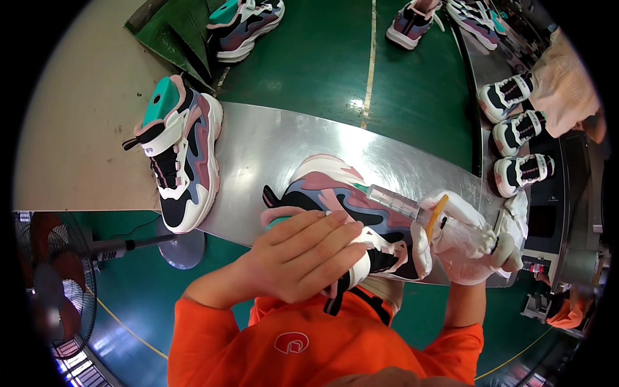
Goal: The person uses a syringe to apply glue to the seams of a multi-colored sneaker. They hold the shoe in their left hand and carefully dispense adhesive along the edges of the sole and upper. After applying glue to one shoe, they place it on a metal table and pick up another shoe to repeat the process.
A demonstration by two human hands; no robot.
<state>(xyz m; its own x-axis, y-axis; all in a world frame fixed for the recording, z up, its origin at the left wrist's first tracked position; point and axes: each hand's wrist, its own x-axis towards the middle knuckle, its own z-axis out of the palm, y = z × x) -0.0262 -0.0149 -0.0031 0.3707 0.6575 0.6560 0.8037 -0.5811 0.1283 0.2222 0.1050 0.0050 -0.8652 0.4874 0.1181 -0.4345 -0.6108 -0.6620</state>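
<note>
Glossy yellow-lined green floor (138, 290), shiny metal bench (258, 145), beige surface (71, 142), fan (53, 290) at lower left.

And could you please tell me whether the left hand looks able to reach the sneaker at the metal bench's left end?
Probably yes: the left hand rests on a nearer sneaker, but only bare metal bench shows between it and the left-end sneaker.

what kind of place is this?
Probably a shoe factory: matching sneakers stand in a row at the right, what looks like a green conveyor belt lies beyond the table, and the gloved right hand holds a syringe at another sneaker.
</note>
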